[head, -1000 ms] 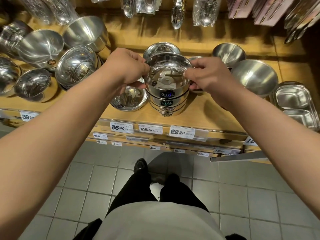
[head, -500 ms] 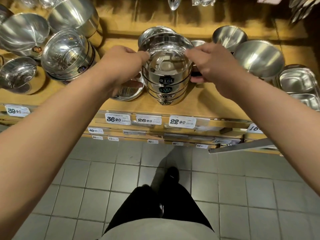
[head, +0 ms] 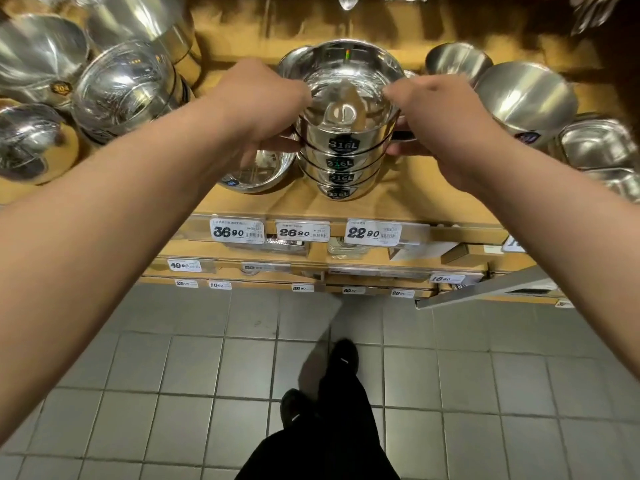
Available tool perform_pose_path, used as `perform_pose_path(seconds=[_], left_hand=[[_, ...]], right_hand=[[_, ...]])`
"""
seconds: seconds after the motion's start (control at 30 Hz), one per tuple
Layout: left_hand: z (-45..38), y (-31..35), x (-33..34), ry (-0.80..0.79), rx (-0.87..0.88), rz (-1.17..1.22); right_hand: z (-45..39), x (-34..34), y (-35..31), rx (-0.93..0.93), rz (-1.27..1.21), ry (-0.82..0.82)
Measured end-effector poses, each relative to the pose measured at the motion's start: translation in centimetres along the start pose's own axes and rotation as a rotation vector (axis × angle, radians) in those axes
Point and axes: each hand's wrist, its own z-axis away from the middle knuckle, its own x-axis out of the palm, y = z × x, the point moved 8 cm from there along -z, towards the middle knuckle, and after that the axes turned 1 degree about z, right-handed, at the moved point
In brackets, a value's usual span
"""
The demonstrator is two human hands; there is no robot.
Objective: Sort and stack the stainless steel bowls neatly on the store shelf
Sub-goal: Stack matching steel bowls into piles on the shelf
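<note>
A stack of several nested steel bowls [head: 341,164], each with a black "316L" sticker, stands on the wooden shelf [head: 408,199] in the middle. My left hand [head: 263,109] grips the top bowl's rim and left side. My right hand [head: 440,116] grips its rim and right side. A single shallow bowl [head: 256,171] lies just left of the stack, partly hidden under my left hand. Another bowl's rim [head: 291,64] shows behind the stack.
Larger bowls [head: 124,88] lean at the left of the shelf. Two round bowls [head: 523,95] and rectangular steel trays [head: 595,147] sit at the right. Price tags [head: 374,232] line the shelf's front edge, with lower shelves below. Grey floor tiles [head: 207,358] and my dark shoes are underneath.
Both hands have stayed on the top bowl of the stack. The stack sits slightly further back on the shelf, and my view has moved closer and tilted down.
</note>
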Motion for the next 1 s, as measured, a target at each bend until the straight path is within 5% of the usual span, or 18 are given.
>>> perform_pose_path(seconds=[1.0], left_hand=[[-1.5, -1.0, 0.3, -0.012, -0.074, 0.190]], right_hand=[[-1.9, 0.3, 0.4, 0.024, 0.016, -0.080]])
